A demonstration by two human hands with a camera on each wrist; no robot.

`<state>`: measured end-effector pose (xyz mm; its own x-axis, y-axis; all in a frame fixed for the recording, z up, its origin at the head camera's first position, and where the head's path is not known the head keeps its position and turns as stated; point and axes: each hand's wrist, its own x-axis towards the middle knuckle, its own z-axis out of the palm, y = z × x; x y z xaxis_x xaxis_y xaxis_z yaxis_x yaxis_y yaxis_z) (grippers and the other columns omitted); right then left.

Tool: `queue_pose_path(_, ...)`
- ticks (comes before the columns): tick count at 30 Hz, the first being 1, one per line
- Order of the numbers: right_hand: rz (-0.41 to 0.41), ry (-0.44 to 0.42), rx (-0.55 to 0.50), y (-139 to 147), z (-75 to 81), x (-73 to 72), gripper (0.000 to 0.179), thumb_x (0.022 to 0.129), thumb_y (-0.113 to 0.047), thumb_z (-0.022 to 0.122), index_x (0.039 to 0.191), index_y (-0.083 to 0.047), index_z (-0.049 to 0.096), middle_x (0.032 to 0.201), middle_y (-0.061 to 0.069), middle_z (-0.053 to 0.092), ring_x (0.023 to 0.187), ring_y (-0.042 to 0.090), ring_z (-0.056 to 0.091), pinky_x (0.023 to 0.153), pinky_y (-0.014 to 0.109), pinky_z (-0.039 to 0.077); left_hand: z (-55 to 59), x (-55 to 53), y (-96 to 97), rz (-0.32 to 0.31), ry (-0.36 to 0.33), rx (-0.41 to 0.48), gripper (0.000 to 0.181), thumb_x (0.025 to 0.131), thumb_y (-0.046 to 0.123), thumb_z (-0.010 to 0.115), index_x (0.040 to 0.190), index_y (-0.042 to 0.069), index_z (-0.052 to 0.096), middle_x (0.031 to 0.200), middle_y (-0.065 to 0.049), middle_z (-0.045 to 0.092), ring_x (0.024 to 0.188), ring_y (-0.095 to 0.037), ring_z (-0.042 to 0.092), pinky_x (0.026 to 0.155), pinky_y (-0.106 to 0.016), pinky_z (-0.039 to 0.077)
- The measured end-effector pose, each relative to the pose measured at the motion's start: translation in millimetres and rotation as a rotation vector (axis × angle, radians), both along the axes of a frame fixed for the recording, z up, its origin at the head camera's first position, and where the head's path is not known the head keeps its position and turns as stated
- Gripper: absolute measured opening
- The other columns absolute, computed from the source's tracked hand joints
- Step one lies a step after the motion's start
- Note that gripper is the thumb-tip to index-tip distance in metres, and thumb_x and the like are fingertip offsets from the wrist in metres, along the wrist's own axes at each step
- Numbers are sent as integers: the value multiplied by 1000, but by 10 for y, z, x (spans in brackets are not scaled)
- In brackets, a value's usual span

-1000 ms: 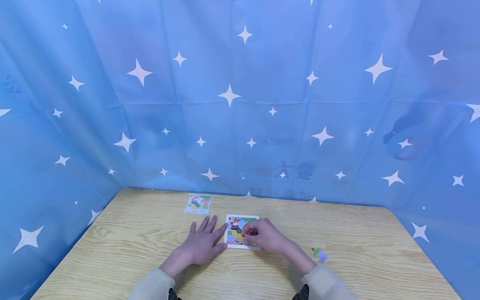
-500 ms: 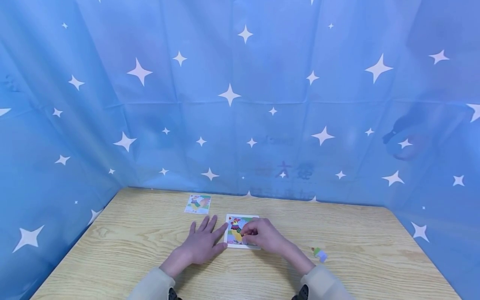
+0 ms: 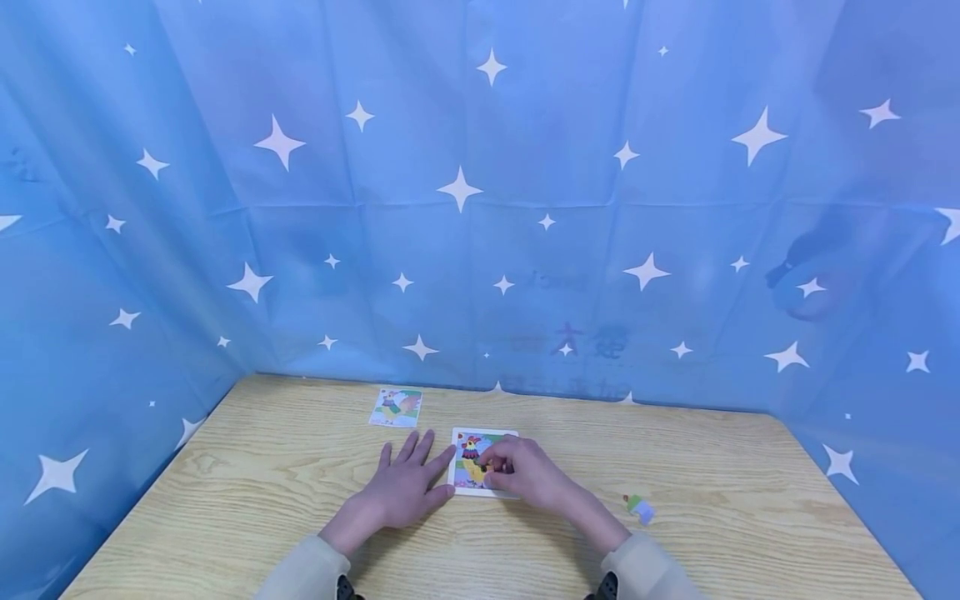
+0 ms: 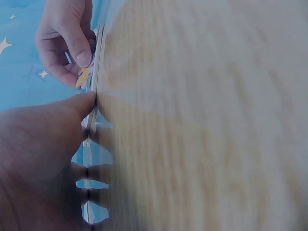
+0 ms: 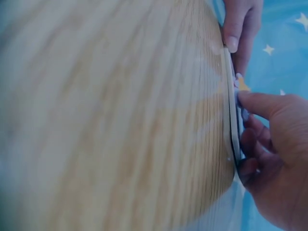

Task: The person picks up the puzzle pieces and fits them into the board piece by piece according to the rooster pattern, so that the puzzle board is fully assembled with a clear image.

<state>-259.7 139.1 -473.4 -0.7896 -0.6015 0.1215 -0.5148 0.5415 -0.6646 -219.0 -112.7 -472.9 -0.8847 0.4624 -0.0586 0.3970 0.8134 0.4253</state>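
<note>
A white-framed jigsaw puzzle tray (image 3: 486, 494) with a rooster picture lies flat on the wooden table. My left hand (image 3: 405, 487) rests palm down beside it, fingers spread, with the thumb and index finger at the tray's left edge. Over the right half of the picture, my right hand (image 3: 528, 473) pinches a puzzle piece between thumb and fingers. In the left wrist view that puzzle piece (image 4: 83, 77) shows yellow, tilted up close over the tray. The right hand hides much of the picture's right side.
A square card (image 3: 396, 407) with the same rooster picture lies at the back, left of the tray. A loose green and lilac puzzle piece (image 3: 640, 509) is on the table (image 3: 720, 517) near the right forearm. A blue star-printed curtain (image 3: 555, 250) stands behind the table.
My right hand's fingers have shifted slightly left over the picture, and the piece in them has turned a little. The left hand, card and loose piece stay where they were.
</note>
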Motion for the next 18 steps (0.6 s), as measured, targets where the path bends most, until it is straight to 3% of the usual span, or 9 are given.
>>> queue_pose_path(5, 9, 56, 44, -1, 8, 8, 18, 93, -7, 75, 111, -9, 78, 88, -9, 57, 77, 7, 52, 67, 25, 47, 9, -10, 9, 11, -20, -3, 62, 107, 46, 49, 160, 16, 40, 166, -25, 21, 153, -47, 11, 113, -76, 10)
queue_pose_path(11, 17, 65, 52, 8, 27, 29, 18, 95, -12, 75, 112, -8, 78, 100, -6, 57, 87, 11, 55, 73, 27, 47, -28, -14, 2, 4, 1, -15, 64, 107, 50, 46, 161, 17, 37, 166, -25, 19, 153, -47, 10, 113, -76, 9)
queue_pose_path(18, 24, 77, 73, 11, 36, 33, 19, 96, -11, 73, 115, -8, 77, 105, -5, 61, 89, 11, 57, 74, 28, 49, 45, 0, 4, -4, -23, -10, 62, 107, 46, 49, 160, 14, 39, 165, -27, 20, 152, -49, 12, 112, -77, 8)
